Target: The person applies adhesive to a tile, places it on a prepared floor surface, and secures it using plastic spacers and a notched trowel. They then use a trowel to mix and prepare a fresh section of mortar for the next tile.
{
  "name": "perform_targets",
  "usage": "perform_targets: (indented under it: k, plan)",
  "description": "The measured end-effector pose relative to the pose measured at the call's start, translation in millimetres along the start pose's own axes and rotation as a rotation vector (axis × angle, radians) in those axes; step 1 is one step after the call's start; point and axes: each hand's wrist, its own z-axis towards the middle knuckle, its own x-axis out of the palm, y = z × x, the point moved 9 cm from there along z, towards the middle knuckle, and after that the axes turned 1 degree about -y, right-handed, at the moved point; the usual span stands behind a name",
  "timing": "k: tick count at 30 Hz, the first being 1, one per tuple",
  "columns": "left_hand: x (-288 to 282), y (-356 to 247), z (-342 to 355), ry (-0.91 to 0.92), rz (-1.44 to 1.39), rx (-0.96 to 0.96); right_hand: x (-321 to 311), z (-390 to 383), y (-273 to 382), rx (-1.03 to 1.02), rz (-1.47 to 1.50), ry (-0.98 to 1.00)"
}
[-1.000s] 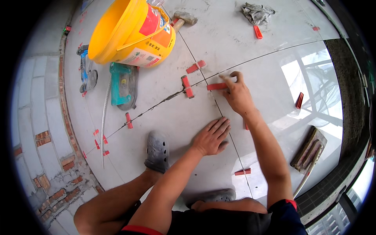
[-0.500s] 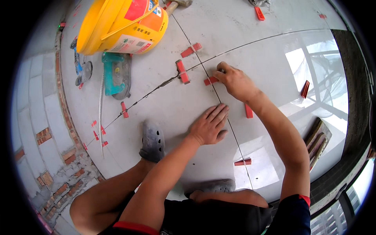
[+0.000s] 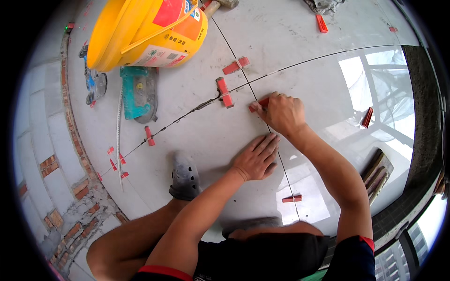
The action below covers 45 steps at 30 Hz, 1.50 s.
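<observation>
My right hand [image 3: 284,113] is closed on a red tile-levelling wedge [image 3: 260,104], pinching it with thumb and fingers across the dark joint between two light grey tiles. Part of the wedge is covered by the fingers. Below it, my left hand [image 3: 257,158] lies flat on the tile with the fingers stretched out, fingertips at the same joint, holding nothing. Close to the joint crossing are another red wedge [image 3: 224,92] and a red wedge [image 3: 236,65] farther off. One more wedge [image 3: 291,199] lies across the joint near my knee.
A yellow bucket [image 3: 140,37] lies at the upper left, beside a teal-handled suction tool [image 3: 136,93] and a blue tool [image 3: 95,77]. A mallet [image 3: 218,5] is partly behind the bucket. Loose red wedges [image 3: 368,117] and a trowel-like tool [image 3: 377,173] lie at right.
My right hand has turned, and its fingers now reach over the wedge at the joint. The loose wedge beside my right forearm no longer shows. The view has shifted slightly; my left hand stays flat.
</observation>
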Motion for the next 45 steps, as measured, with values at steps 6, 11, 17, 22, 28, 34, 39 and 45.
perform_targets:
  k: [6,11,17,22,28,34,39,45]
  plan:
    - [7,-7,10,0.087,-0.022,-0.004,8,-4,-2,-0.111,0.131,-0.094]
    - [18,-3,1,0.063,0.009,0.006,8,-16,-9,0.057,0.257,-0.045]
    - [-9,-7,20,-0.012,0.026,0.015,-21,-145,-71,0.243,0.355,-0.385]
    - [-55,60,103,-0.244,-0.020,-0.273,1,-144,-83,0.071,0.390,-0.670]
    - [-62,143,160,-0.074,0.040,-0.350,-24,-47,-50,-0.119,0.369,-0.784]
    - [-59,148,160,0.018,0.018,-0.395,-24,-35,-42,-0.051,0.354,-0.849]
    - [-64,141,163,-0.013,-0.057,-0.355,-18,-30,-33,-0.022,0.286,-0.844]
    - [-55,163,143,0.128,-0.235,-0.447,-17,-31,-26,-0.074,0.284,-0.771]
